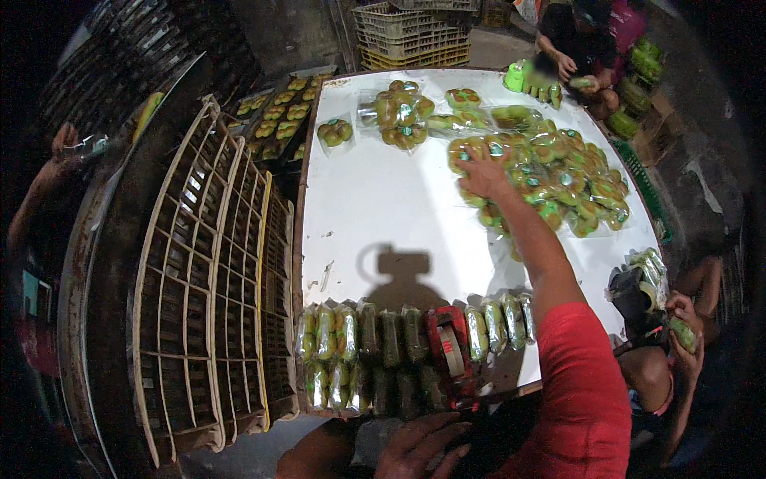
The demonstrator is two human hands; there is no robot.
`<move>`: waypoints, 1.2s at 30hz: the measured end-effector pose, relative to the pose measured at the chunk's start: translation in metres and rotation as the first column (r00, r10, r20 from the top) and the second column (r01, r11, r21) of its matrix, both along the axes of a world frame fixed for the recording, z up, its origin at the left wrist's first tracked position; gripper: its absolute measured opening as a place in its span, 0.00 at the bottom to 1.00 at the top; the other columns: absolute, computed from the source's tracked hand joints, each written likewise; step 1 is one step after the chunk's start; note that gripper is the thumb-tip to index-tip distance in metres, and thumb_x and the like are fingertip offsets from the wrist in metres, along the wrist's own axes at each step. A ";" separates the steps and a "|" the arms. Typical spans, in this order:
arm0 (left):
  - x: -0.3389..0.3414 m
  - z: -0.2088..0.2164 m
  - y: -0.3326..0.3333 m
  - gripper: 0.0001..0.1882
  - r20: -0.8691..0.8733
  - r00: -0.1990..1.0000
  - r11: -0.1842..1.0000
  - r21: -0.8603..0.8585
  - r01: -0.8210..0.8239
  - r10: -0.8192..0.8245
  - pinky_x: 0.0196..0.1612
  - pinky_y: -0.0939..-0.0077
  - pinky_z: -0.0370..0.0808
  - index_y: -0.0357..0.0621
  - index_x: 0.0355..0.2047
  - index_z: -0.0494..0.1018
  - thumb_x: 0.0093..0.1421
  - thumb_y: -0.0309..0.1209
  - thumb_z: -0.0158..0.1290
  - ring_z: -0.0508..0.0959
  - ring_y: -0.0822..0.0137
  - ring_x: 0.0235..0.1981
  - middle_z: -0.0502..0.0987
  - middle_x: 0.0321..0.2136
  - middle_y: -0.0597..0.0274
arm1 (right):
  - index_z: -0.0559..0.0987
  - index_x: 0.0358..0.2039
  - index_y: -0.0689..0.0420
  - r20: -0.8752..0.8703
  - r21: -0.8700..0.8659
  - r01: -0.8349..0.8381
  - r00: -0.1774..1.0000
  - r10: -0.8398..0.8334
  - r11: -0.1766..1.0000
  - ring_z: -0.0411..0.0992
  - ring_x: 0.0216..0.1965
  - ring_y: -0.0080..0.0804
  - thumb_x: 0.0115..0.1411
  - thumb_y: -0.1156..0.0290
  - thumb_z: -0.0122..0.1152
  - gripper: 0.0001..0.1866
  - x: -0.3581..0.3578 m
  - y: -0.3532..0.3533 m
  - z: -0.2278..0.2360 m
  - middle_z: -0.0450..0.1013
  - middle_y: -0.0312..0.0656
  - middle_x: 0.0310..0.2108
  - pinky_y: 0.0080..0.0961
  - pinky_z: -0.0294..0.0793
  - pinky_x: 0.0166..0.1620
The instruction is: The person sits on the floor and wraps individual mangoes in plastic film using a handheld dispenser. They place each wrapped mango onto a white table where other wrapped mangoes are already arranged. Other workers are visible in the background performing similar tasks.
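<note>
My right arm, in a red sleeve, reaches over the white table [359,199]. My right hand [483,172] lies with spread fingers on the near left side of a pile of clear-wrapped packs of round green-orange fruit [558,172]. Low at the bottom edge, my left hand [423,449] is in shadow, its fingers stretched toward the right and nothing seen in them. Beyond it, a red tape dispenser [449,347] stands among rows of wrapped fruit packs [345,331] along the table's near edge.
Stacked plastic crates [211,279] stand on the left. Farther fruit packs [403,112] lie at the back, beside trays of fruit [279,116]. A co-worker at right holds a wrapped pack [683,335]; another at far right handles fruit [585,83] near a bright green container [515,77].
</note>
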State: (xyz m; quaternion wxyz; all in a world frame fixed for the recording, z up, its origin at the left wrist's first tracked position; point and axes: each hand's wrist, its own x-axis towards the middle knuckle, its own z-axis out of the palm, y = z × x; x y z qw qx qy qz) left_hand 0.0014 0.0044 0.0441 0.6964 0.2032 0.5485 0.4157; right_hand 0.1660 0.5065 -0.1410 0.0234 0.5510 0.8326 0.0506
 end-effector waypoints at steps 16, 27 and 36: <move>0.019 0.007 -0.008 0.13 -0.846 0.518 0.652 0.465 0.599 0.127 0.47 0.61 0.74 0.39 0.41 0.76 0.55 0.27 0.58 0.77 0.49 0.43 0.77 0.41 0.47 | 0.77 0.28 0.59 -0.469 0.078 -0.003 0.882 0.039 0.997 0.75 0.31 0.49 0.52 0.73 0.54 0.05 0.052 -0.110 -0.006 0.75 0.52 0.28 0.45 0.72 0.35; 0.039 0.024 0.010 0.27 -0.534 0.813 0.696 0.675 0.243 0.233 0.48 0.70 0.72 0.36 0.53 0.66 0.53 0.29 0.61 0.77 0.64 0.42 0.77 0.40 0.58 | 0.71 0.41 0.59 -0.955 -0.292 -0.408 0.170 -0.243 0.865 0.64 0.22 0.16 0.55 0.82 0.51 0.13 0.020 -0.423 0.209 0.65 0.29 0.20 0.14 0.64 0.26; 0.041 -0.006 -0.027 0.23 0.168 0.892 0.836 0.455 0.308 -0.420 0.49 0.74 0.71 0.37 0.50 0.70 0.55 0.32 0.59 0.76 0.69 0.42 0.77 0.42 0.61 | 0.78 0.32 0.64 -0.834 -0.061 -0.540 0.489 0.254 0.840 0.72 0.33 0.37 0.55 0.71 0.62 0.09 0.063 -0.464 0.222 0.74 0.44 0.30 0.29 0.69 0.39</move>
